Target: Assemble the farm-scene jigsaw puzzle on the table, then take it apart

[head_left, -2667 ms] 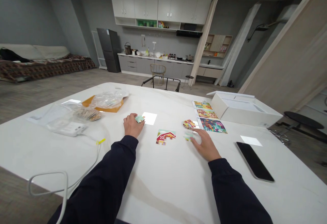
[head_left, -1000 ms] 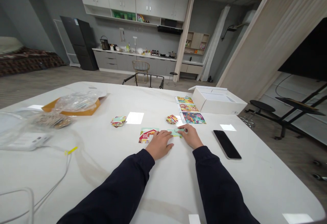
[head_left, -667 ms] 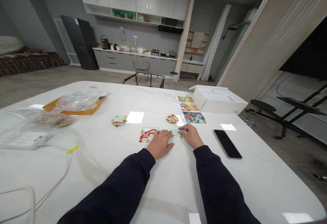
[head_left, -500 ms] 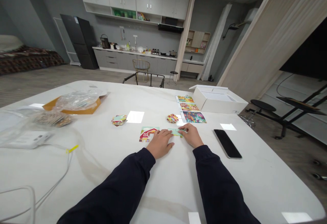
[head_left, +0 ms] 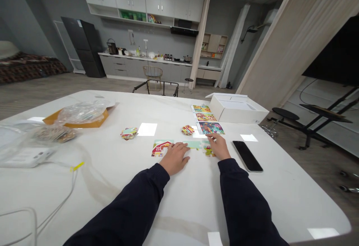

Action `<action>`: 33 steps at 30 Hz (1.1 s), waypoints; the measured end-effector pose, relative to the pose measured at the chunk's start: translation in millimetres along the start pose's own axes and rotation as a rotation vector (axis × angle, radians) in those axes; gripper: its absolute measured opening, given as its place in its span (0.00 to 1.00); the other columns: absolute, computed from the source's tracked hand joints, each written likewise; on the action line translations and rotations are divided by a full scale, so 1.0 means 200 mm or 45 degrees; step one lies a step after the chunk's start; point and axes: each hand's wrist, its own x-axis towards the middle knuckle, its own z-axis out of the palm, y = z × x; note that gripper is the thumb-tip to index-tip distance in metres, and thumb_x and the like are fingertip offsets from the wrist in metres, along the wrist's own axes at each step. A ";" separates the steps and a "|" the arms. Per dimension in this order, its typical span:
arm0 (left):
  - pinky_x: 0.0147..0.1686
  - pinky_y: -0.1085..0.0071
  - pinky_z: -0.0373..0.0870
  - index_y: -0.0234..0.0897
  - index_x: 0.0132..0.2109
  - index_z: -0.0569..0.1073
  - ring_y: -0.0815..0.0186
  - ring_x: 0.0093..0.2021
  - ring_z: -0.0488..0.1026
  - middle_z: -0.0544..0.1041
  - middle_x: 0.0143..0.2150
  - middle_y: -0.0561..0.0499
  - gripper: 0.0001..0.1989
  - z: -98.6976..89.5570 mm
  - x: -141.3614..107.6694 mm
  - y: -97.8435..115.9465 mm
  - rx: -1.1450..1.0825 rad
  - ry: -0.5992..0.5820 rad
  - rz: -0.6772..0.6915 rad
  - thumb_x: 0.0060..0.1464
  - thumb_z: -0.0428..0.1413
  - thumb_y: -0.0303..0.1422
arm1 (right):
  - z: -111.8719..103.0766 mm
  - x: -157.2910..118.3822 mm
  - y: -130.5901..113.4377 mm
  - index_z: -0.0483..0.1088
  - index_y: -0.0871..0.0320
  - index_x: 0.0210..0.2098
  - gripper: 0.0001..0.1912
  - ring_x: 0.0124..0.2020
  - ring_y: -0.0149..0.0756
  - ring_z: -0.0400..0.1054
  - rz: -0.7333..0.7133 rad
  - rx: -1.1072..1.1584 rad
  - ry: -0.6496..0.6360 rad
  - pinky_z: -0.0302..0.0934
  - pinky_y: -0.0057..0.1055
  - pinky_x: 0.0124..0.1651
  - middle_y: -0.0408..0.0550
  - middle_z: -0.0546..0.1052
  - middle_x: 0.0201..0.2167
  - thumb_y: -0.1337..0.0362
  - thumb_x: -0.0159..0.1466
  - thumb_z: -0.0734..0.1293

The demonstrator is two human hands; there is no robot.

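My left hand (head_left: 175,157) lies flat, fingers stretched out, over the middle of a row of joined jigsaw pieces. To its left shows a puzzle section with a red barn (head_left: 162,147). To its right runs a pale green-blue puzzle strip (head_left: 195,144), ending in a green part with a small red car (head_left: 208,151). My right hand (head_left: 218,146) has its thumb and index finger curled at the upper right end of this puzzle; the exact grip is partly hidden. Behind lie two piles of loose puzzle pieces, one pile (head_left: 129,133) to the left and another pile (head_left: 187,130) nearer the middle.
A picture sheet (head_left: 211,127) lies before an open white box (head_left: 238,109). The phone (head_left: 247,156) rests right of my right hand. At left are an orange tray (head_left: 97,121) with clear plastic, bagged pieces (head_left: 56,133), a white device (head_left: 26,157) and its cable (head_left: 73,186).
My right hand has shifted right along the puzzle, uncovering the part with the red car. My left hand stays on the pieces. The view has shifted slightly.
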 end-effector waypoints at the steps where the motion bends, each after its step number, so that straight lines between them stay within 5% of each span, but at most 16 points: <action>1: 0.66 0.42 0.57 0.42 0.61 0.72 0.51 0.68 0.63 0.70 0.68 0.44 0.19 0.00 0.00 0.00 0.000 -0.001 0.000 0.65 0.55 0.35 | -0.02 0.00 0.02 0.81 0.56 0.43 0.13 0.39 0.42 0.74 0.012 -0.013 -0.021 0.70 0.43 0.49 0.51 0.80 0.42 0.65 0.64 0.65; 11: 0.67 0.42 0.56 0.42 0.62 0.71 0.51 0.69 0.62 0.69 0.69 0.45 0.19 0.00 0.00 0.01 0.019 -0.006 -0.009 0.66 0.55 0.35 | -0.06 0.00 0.07 0.82 0.56 0.44 0.18 0.50 0.50 0.75 -0.051 -0.006 -0.338 0.68 0.47 0.56 0.56 0.78 0.47 0.64 0.53 0.78; 20: 0.68 0.43 0.56 0.41 0.63 0.70 0.51 0.70 0.62 0.68 0.70 0.44 0.20 0.01 0.00 0.01 0.020 -0.006 -0.006 0.66 0.54 0.35 | -0.09 -0.03 0.07 0.80 0.57 0.46 0.26 0.51 0.49 0.72 -0.013 0.014 -0.374 0.66 0.46 0.59 0.54 0.75 0.48 0.64 0.46 0.81; 33: 0.68 0.43 0.56 0.42 0.63 0.70 0.51 0.70 0.61 0.68 0.70 0.44 0.20 0.01 0.00 0.00 0.000 -0.011 -0.009 0.66 0.54 0.35 | -0.08 -0.04 -0.01 0.75 0.57 0.47 0.28 0.45 0.45 0.74 0.099 0.125 -0.401 0.69 0.37 0.46 0.52 0.76 0.43 0.67 0.47 0.80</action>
